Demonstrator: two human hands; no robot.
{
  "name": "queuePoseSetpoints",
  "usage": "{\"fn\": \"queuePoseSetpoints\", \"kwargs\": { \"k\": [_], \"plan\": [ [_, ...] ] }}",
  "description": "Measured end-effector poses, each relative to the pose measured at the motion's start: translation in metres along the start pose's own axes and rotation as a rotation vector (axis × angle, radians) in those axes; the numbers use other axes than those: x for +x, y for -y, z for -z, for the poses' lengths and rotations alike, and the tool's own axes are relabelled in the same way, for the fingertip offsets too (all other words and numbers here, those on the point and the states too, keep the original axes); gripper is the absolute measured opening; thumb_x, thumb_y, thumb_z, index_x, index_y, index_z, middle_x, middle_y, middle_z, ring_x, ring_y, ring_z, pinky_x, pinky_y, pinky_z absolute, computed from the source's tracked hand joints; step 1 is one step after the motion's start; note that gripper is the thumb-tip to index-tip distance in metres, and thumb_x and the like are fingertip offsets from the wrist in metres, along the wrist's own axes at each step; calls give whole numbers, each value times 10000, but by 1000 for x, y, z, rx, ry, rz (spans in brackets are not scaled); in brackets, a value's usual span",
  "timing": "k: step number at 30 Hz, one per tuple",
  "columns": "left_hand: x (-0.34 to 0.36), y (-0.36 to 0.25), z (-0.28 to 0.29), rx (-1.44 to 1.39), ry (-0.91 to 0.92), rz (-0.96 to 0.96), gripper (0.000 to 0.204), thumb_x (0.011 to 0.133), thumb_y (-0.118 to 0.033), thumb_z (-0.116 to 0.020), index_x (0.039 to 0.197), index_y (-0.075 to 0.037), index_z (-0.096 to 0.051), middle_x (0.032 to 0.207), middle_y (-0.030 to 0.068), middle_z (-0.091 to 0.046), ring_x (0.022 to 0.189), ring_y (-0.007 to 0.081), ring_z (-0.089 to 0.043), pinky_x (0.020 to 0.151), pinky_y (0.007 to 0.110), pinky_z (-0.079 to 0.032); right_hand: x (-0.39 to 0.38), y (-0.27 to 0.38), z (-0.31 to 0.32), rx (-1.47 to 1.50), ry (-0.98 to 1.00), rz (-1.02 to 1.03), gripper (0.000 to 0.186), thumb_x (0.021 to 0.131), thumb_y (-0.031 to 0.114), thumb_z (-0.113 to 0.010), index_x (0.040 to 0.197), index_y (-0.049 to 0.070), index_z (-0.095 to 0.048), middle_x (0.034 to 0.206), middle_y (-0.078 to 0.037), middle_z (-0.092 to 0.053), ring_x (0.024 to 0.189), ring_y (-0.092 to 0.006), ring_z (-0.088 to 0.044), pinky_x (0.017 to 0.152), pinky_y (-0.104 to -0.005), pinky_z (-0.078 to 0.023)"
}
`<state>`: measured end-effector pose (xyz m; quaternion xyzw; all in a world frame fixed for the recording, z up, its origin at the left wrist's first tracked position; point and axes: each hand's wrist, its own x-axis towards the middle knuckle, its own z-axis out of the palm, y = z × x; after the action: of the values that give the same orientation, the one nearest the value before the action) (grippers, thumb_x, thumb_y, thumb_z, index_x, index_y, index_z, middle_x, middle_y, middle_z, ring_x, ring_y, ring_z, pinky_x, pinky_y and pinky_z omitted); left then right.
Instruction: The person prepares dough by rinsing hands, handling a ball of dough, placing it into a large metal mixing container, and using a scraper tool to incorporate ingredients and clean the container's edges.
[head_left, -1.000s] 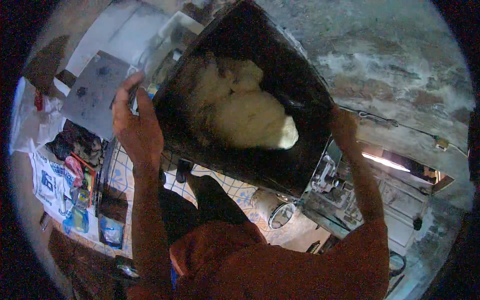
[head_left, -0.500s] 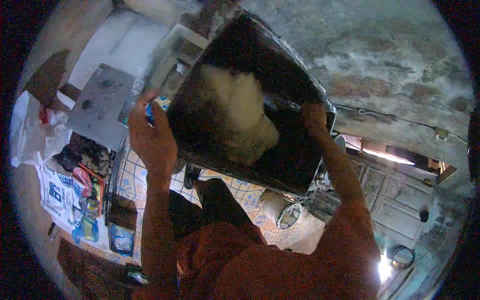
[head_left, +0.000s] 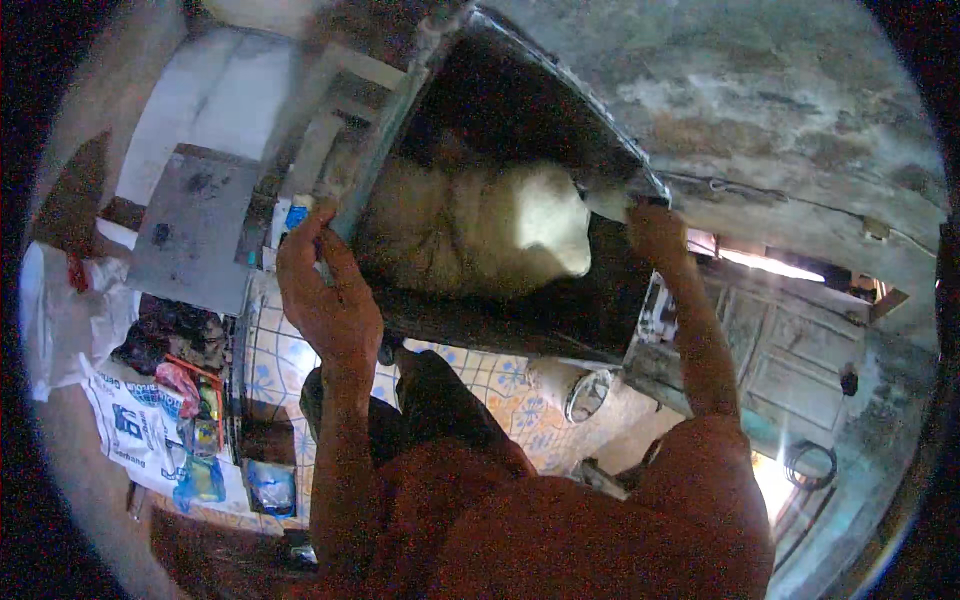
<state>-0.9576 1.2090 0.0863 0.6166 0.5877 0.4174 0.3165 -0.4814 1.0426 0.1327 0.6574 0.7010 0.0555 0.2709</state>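
A deep dark bin or chest (head_left: 500,335) with a pale rim stands open in front of me. Inside lies a bulky cream mass (head_left: 440,220) that looks like a cloth or sack, its right end brightly lit. At the bin's right edge, my right hand (head_left: 658,235) is closed. A pale strip (head_left: 607,202) runs from beside the cream mass to its fingers; what it is cannot be made out. By the bin's left rim, my left hand (head_left: 335,290) is raised with fingers apart, close to a small blue-and-white item (head_left: 296,216). Deep shadow hides the bin's far inside.
To the left are a grey metal panel (head_left: 190,230), a printed white bag (head_left: 130,420) and a clear plastic packet (head_left: 272,487). A white bucket (head_left: 588,395) stands on the tiled floor (head_left: 480,380). A rough wall (head_left: 760,110) with a cable borders the right.
The cream mass has shifted and now looks wider, with a bright right end. My left hand has moved right, nearer the bin's rim. My right hand stays at the right edge.
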Motion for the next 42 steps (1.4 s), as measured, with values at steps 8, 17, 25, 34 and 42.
{"fn": "queuePoseSetpoints", "kwargs": {
  "k": [8, 17, 25, 34, 42],
  "plan": [
    [-5, 0, -4, 15, 40, 91, 229, 974, -113, -514, 1157, -57, -638, 1152, 118, -651, 1092, 294, -590, 980, 405, -436, -50, -81, 60, -75, 502, -251, 246, 856, 299, -616, 995, 113, -697, 859, -164, -702, 772, -357, -692, 665, -480, -550],
    [-4, 4, -1, -42, -15, 118, 225, 969, -116, -523, 1150, -45, -638, 1162, 129, -636, 1102, 298, -582, 983, 405, -431, 41, -80, -114, -79, 329, -163, 256, 858, 319, -613, 986, 114, -701, 853, -161, -703, 772, -357, -691, 669, -484, -549],
    [-2, -6, 6, 10, -16, 192, 224, 947, -66, -531, 1147, -48, -631, 1145, 128, -641, 1091, 309, -585, 972, 418, -444, 44, -70, 12, -68, 548, -78, 267, 859, 336, -611, 977, 115, -704, 848, -158, -703, 772, -357, -691, 672, -488, -549],
    [-3, -8, 8, -31, -42, 143, 243, 940, -32, -503, 1152, -28, -619, 1155, 130, -632, 1100, 297, -578, 972, 415, -439, 55, -63, 34, -45, 595, -75, 280, 860, 355, -608, 967, 117, -708, 841, -155, -704, 772, -356, -690, 675, -492, -549],
    [-3, 2, -1, 9, -20, 115, 239, 938, -49, -524, 1149, -48, -635, 1166, 119, -629, 1090, 288, -573, 955, 404, -438, 31, -81, -97, -55, 460, -104, 292, 861, 372, -605, 959, 118, -711, 836, -152, -704, 772, -356, -690, 678, -496, -549]
  ]
}}
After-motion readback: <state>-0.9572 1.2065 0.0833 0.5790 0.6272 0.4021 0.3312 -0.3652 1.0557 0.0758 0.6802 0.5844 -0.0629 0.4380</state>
